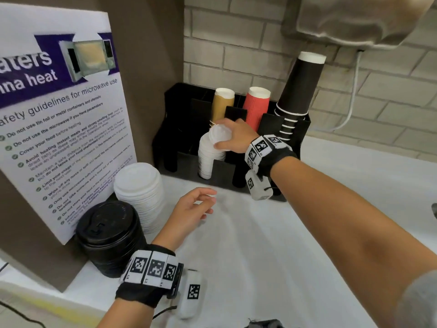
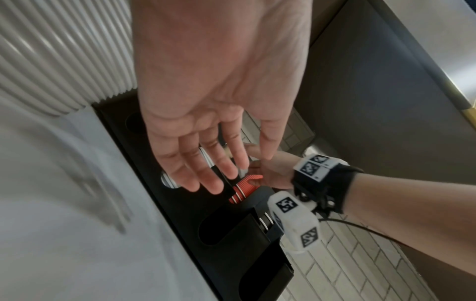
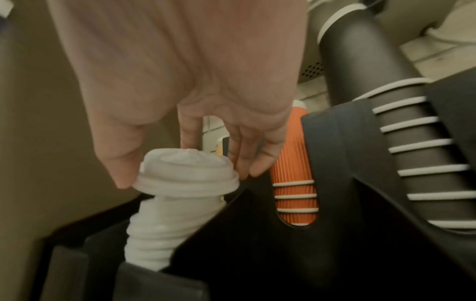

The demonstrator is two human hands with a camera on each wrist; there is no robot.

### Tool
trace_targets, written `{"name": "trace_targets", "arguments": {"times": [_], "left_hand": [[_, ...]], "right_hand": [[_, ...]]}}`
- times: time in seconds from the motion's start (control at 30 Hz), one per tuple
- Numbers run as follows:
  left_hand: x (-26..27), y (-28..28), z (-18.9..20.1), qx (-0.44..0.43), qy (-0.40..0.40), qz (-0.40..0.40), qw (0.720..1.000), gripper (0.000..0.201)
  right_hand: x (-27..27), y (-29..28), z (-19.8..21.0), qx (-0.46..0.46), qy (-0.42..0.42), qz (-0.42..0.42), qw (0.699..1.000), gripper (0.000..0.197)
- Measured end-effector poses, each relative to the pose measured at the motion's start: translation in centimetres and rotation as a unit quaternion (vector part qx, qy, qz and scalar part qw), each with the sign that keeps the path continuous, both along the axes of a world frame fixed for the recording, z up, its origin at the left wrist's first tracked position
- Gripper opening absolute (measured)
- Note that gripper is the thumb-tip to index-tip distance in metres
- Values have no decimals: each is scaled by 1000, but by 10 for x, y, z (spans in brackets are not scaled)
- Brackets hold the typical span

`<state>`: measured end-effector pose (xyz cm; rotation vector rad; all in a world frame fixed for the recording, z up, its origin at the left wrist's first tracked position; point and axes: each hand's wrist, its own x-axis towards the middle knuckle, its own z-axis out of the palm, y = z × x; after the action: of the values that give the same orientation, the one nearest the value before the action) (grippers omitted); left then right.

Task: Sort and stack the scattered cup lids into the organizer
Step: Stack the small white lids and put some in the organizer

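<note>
One white lid (image 3: 185, 173) — right hand (image 1: 233, 138) gripping its rim.

The white surface (image 1: 272, 233) in front of the organizer (image 1: 170, 138) lies open. At its left, white lids (image 1: 139, 185) and black lids (image 1: 108, 235) crowd the sign (image 1: 59, 129). Behind, tan (image 1: 222, 105), red (image 1: 255, 105) and black cups (image 1: 300, 91) stand close together.

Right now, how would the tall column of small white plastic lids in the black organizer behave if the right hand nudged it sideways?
The tall column of small white plastic lids already bends where it rises above its slot in the black organizer, so it would probably sway or shed its top lids. The lids look thin, likely light. The right hand holding the top lid probably steadies it.
</note>
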<state>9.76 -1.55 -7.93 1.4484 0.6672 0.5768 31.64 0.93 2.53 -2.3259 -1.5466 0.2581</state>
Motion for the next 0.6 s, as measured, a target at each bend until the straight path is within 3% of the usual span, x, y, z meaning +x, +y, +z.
{"name": "trace_targets", "arguments": {"times": [0.4, 0.6], "left_hand": [[-1, 2, 0, 5, 13, -12, 1000, 14], [1, 2, 2, 23, 23, -19, 999, 15]], "right_hand": [[-5, 28, -16, -23, -33, 39, 998, 67], [-11, 25, -19, -98, -134, 45, 985, 67]]}}
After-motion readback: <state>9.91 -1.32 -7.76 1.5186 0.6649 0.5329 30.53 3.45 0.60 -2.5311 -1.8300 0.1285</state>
